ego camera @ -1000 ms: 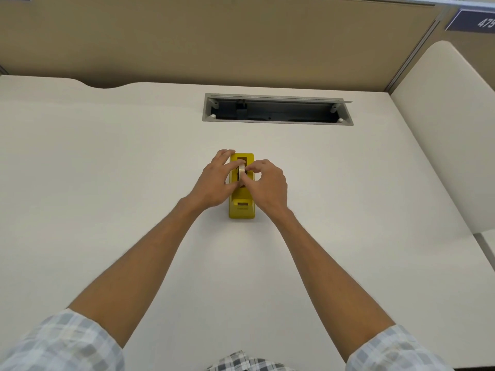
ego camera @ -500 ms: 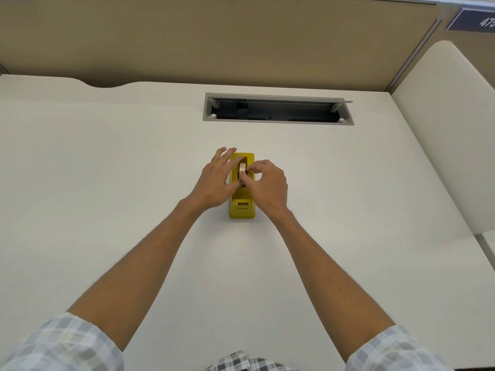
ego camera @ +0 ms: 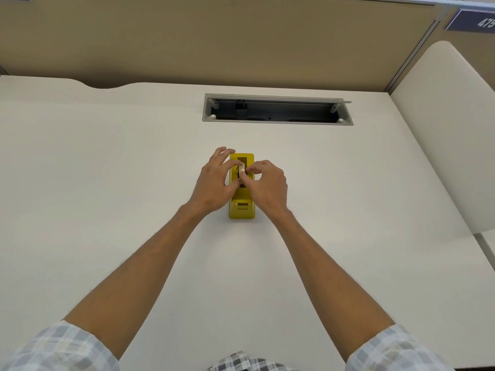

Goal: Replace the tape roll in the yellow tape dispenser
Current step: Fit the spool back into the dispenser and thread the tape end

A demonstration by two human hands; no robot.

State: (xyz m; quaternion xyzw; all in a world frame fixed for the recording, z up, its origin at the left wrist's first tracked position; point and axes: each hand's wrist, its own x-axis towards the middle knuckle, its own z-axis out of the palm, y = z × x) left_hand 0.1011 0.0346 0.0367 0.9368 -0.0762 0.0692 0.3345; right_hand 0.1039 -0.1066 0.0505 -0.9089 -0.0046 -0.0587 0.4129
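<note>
The yellow tape dispenser (ego camera: pixel 242 208) stands on the white desk (ego camera: pixel 107 183), its cutter end toward me. A pale tape roll (ego camera: pixel 242 167) sits on edge in the dispenser's dark slot, mostly hidden by my fingers. My left hand (ego camera: pixel 214 183) rests against the dispenser's left side, thumb and a finger on the roll, the other fingers spread. My right hand (ego camera: pixel 267 187) comes from the right side and pinches the top of the roll with thumb and forefinger.
An open grey cable tray (ego camera: pixel 277 109) is recessed in the desk behind the dispenser. A tan partition (ego camera: pixel 214 44) runs along the back. A white rounded side panel (ego camera: pixel 450 135) stands at the right edge.
The tape roll sits lower in the slot than before. Both hands stay on it, and my left fingers have spread slightly.
</note>
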